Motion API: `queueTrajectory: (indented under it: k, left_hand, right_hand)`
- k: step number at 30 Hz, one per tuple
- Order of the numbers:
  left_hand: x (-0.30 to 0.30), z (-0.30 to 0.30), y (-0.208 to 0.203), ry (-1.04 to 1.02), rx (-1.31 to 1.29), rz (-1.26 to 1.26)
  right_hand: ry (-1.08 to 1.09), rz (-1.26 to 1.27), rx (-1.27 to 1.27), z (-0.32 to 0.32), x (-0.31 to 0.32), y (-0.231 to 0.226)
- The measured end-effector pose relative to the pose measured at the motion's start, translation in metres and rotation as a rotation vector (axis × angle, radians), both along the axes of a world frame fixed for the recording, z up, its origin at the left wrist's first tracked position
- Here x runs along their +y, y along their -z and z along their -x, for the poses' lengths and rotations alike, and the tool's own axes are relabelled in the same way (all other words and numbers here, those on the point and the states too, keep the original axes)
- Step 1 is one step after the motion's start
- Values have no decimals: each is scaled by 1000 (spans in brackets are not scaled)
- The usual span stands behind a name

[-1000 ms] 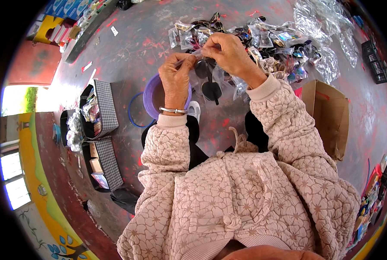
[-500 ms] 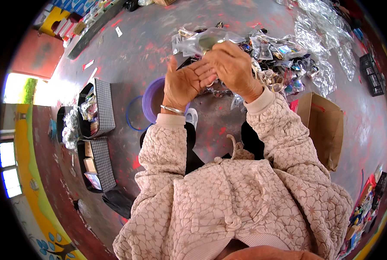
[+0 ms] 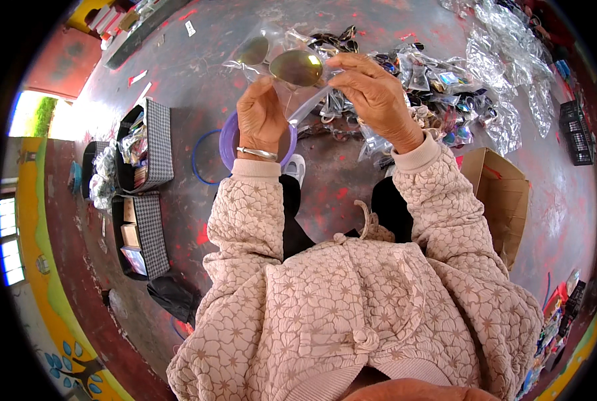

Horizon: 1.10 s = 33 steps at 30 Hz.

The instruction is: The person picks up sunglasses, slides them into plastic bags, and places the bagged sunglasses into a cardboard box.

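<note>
Okay, head cam: I've got a pair of green-gold sunglasses (image 3: 297,69) held up in front of me, with a clear plastic bag (image 3: 308,105) around them. The thumb and fingers of my right hand (image 3: 378,100) are pinching the right end, can't tell if that's through the plastic. My left hand (image 3: 262,119) is just beside the other lens, thumb up near the bag; no clue if those fingers grip anything. Purple bucket (image 3: 229,150) underneath, messy pile of bagged eyewear (image 3: 439,87) on the floor (image 3: 198,87) beyond.
</note>
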<state>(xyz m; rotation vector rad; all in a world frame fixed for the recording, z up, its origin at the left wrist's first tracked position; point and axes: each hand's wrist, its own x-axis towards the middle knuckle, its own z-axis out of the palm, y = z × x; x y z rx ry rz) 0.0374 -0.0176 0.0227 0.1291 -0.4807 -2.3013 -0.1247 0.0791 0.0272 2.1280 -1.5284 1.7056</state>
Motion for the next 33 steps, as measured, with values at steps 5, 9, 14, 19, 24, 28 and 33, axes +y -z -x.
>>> queueTrajectory:
  k: [5, 9, 14, 19, 24, 28, 33]
  left_hand:
    - [-8, 1, 13, -124, -126, -53]
    - [-12, 0, 16, -211, -53, -89]
    - [-8, 6, 15, -195, -14, -74]
    - [-21, -2, 41, -76, 57, -44]
    - [-15, 0, 39, -134, 17, -90]
    - [-2, 16, 20, -219, -50, -69]
    - [-3, 11, 16, -172, -98, -43]
  right_hand:
    - [-26, 19, 1, 0, -5, -1]
    - [-117, -351, -973, -6, -6, -11]
    - [-221, -662, -936, -12, -7, 7]
    - [-135, -580, -844, -13, -13, 16]
    - [-19, -580, -805, -12, -12, 15]
    - [-132, -561, -848, 2, -10, 14]
    - [-38, -472, -958, 10, -9, -6]
